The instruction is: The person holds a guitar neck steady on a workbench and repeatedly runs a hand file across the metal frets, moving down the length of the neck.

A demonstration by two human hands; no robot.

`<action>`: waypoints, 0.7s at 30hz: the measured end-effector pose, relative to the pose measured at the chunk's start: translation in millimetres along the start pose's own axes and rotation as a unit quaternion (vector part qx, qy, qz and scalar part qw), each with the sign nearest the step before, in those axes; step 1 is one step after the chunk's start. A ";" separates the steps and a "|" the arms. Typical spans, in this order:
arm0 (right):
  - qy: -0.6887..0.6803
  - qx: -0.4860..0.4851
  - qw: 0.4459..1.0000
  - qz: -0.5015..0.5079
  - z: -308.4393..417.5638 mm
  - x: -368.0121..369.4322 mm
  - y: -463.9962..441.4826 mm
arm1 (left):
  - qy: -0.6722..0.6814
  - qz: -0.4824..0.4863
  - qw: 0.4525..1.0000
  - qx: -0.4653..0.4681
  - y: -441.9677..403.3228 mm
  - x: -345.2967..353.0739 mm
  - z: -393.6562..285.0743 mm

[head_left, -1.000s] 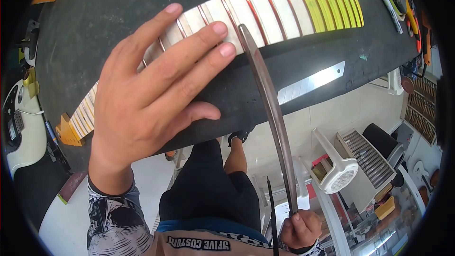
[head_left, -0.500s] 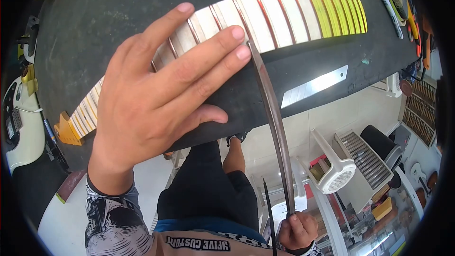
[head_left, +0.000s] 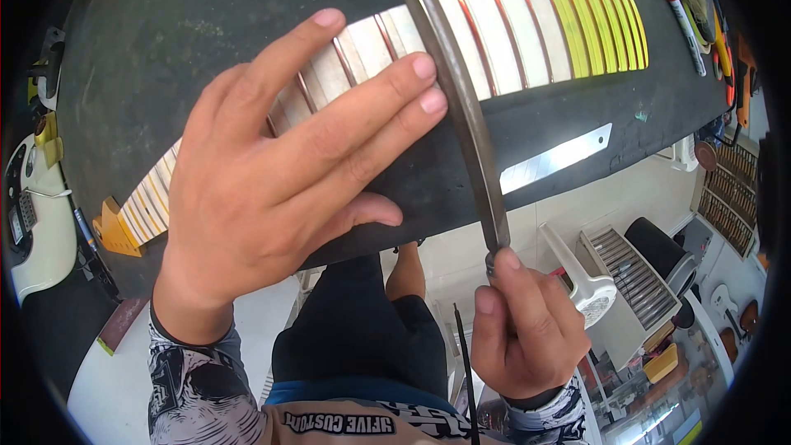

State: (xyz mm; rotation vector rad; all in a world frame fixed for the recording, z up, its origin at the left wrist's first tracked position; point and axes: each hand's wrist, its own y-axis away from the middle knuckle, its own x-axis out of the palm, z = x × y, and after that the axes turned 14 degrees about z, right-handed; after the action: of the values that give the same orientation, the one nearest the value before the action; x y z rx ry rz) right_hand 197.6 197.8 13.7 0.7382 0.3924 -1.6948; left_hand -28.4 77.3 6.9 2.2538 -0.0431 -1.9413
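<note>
A guitar fretboard (head_left: 527, 41) lies across the dark bench, its wood masked with whitish strips between the metal frets and yellow-green strips (head_left: 581, 25) at the right end. My left hand (head_left: 255, 165) rests flat on it, fingers spread, two fingertips beside the file. In my right hand (head_left: 535, 321), thumb and fingers pinch the near end of a long, slightly curved metal file (head_left: 465, 107). The file crosses over the fretboard, and its far end runs out of view at the top. A shiny metal plate (head_left: 560, 156) lies near the bench edge.
The dark bench top (head_left: 165, 58) ends just in front of my legs. A red-and-white marker (head_left: 680, 21) lies at the right, and a cream guitar body (head_left: 41, 255) is at the far left. A white stool (head_left: 593, 292) stands on the floor below.
My right hand has pushed the file forward and up across the fretboard, away from my body. The left hand stays on the fretboard; the view has shifted slightly.
</note>
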 end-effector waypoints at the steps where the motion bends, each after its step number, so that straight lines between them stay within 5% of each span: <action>1: -0.001 0.001 1.000 -0.002 -0.2 -1.1 3.8 | 0.000 0.000 1.000 0.001 -0.4 0.3 -0.1; 11: 0.077 0.074 0.992 0.063 2.8 0.5 148.4 | 0.000 0.012 1.000 -0.004 0.6 -0.5 -1.3; 21: -0.007 0.029 1.000 0.005 0.9 -2.6 8.5 | 0.008 0.014 1.000 -0.003 0.6 -0.8 -0.3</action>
State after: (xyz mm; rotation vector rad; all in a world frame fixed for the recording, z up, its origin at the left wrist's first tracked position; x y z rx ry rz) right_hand 205.8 197.0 17.2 0.7689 0.3316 -1.7068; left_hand -28.3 76.8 7.8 2.2525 -0.0651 -1.9067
